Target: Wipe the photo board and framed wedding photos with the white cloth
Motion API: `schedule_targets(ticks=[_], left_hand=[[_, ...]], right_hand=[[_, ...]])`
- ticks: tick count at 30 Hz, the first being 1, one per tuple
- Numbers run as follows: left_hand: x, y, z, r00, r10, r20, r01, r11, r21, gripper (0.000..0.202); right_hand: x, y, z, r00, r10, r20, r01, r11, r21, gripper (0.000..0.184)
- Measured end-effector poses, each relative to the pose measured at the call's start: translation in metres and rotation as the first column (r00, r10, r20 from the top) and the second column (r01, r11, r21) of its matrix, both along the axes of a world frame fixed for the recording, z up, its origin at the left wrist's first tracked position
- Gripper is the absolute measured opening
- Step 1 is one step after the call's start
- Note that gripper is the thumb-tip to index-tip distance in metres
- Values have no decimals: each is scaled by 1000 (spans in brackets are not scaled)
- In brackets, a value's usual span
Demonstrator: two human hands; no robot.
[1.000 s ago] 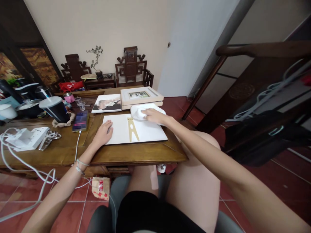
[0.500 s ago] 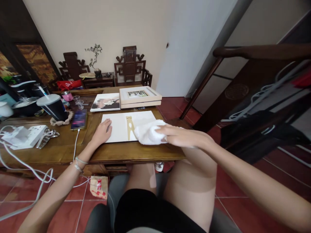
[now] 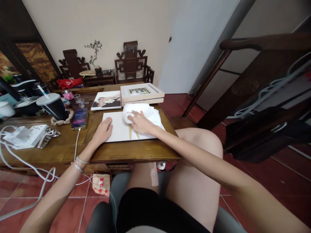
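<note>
The right hand (image 3: pixel 141 123) has its fingers curled into a white cloth (image 3: pixel 152 112), on a white board (image 3: pixel 116 127) near the table's (image 3: pixel 131 153) front right corner. The left hand (image 3: pixel 103 130) lies on the board's left edge, fingers loose. Frames (image 3: pixel 142 100) sit by the table's far edge.

The right hand (image 3: pixel 142 123) holds a towel (image 3: pixel 153 113) on the board (image 3: pixel 118 128); the left hand (image 3: pixel 103 130) rests on the board's left edge; a picture frame (image 3: pixel 126 93) lies behind the board.
</note>
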State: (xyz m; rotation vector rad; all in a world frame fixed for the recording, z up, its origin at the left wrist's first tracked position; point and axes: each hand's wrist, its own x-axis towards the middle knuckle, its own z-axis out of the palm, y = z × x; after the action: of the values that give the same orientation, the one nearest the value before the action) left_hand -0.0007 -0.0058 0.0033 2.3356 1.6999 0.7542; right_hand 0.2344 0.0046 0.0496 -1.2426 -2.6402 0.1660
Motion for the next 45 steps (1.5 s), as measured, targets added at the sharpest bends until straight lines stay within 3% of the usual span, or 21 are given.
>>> schedule_targets(ticks=[4,7,10,13,17,23,27,30,35,38,40,42,45], left_hand=[[1,0,0,1000,-3,-7,3,1000,-7,48],[1,0,1,999,-3,-34,3,1000,-6,48],[1,-1,1,998,2,-58,-3,1000,-5,48],[2,-1,1,998,11,-67,-12,1000,-19,48],[1,0,0,998,9,-64,-11,1000,-23,48],[-3,3,-3,999,16,-32,-17,1000,-17,48],[-3,4,-3,1000,8,-29,-8,1000,-13,48],[-2,3,-1,1000,-5,-27,5,1000,-17,47],[-2,1,0,1000,2,-12,-1,1000,4,46],[-2,0,0,1000,-16,-13,16,1000,-3,46],[-2,0,1,1000,-19,-6,19,1000,-12,45],[-1,0,1,1000,-8,17,8,1000,-18,45],[2,-1,4,995,37,98,-36,999,-20,46]], right_hand=[[18,-43,-7,978,204,37,-205,978,40,38],[32,-73,11,951,308,41,-308,951,-4,29],[35,-85,39,931,363,31,-358,927,-110,20],[26,-70,58,945,323,41,-313,937,-155,19],[0,-29,61,980,124,154,-110,989,-96,21],[-47,5,31,987,-37,159,40,999,-11,41],[-57,-5,6,988,-60,144,54,997,47,48],[-47,-30,-2,989,37,146,-45,998,53,45],[-14,-86,17,946,301,116,-305,952,14,32],[-1,-96,40,920,377,107,-368,925,-95,23],[-1,-86,52,927,362,100,-348,928,-136,21],[-8,-69,59,957,268,112,-251,957,-142,21],[-30,-39,57,987,85,137,-71,992,-107,27]])
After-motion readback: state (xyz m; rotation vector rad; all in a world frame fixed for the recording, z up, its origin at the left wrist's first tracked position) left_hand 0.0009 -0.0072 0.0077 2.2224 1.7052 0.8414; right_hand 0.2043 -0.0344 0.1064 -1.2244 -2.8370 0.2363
